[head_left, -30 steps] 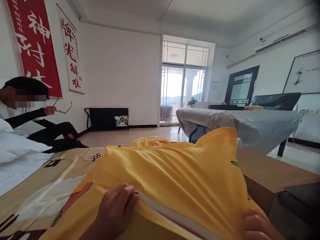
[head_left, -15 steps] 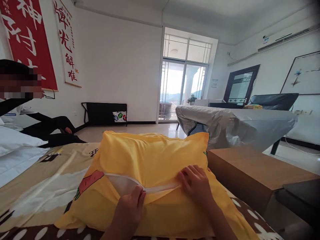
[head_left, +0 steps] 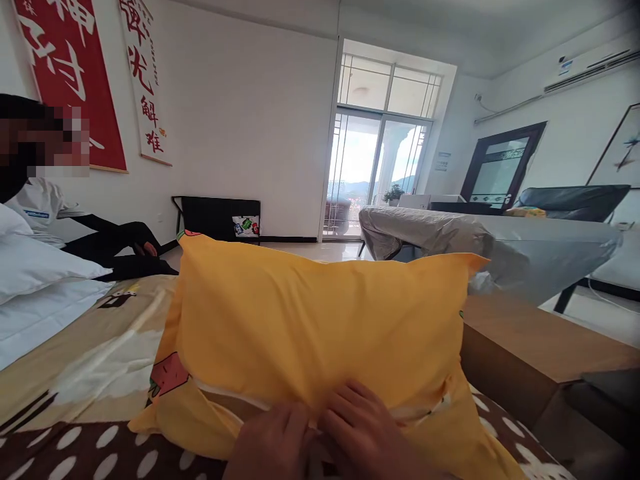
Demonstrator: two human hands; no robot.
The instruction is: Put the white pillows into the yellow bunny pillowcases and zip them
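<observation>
A yellow pillow in a pillowcase (head_left: 320, 320) stands raised in front of me, with a red fruit print near its left side. Low on its near face runs a long opening with a pale edge. My left hand (head_left: 273, 440) and my right hand (head_left: 360, 427) are side by side at the middle of that opening. Both are closed on the cloth there, fingers curled and somewhat blurred. The fingertips are partly hidden, and a dark gap shows between the hands.
A patterned bedspread (head_left: 95, 373) lies underneath. White pillows (head_left: 50, 267) are at left, near a seated person (head_left: 35, 200). A wooden box-like piece (head_left: 540, 333) stands at right, and a plastic-covered table (head_left: 450, 233) is behind it.
My right hand has moved left and down to my left hand. The pillow's upper part now stands taller and wider in view. The camera view has shifted slightly.
</observation>
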